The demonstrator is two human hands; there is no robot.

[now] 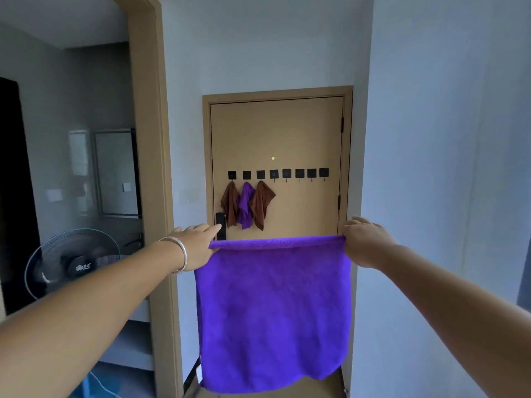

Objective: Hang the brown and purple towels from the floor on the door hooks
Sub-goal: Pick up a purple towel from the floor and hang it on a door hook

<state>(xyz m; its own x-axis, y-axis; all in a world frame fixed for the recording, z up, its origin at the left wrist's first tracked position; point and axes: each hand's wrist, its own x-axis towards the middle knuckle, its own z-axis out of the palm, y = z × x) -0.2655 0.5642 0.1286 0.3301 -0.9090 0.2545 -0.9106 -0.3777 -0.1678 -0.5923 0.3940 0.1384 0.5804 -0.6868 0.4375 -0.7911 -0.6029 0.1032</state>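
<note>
Two hands hold a purple towel [273, 311] spread out in front of a tan door [275, 133].
Its top edge stretches level between the left hand [198, 245] and right hand [365, 239], each pinching a corner. Behind, eight black hooks [299, 173] line the door; the three leftmost carry a brown towel [230, 203], a small purple towel [246, 205] and another brown one [261, 203].

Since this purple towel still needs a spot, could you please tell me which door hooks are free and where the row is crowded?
The five hooks on the right, from the second brown towel towards the hinge side, are bare. The three left ones are crowded: brown towel, small purple towel, brown, overlapping above the door handle.
</note>
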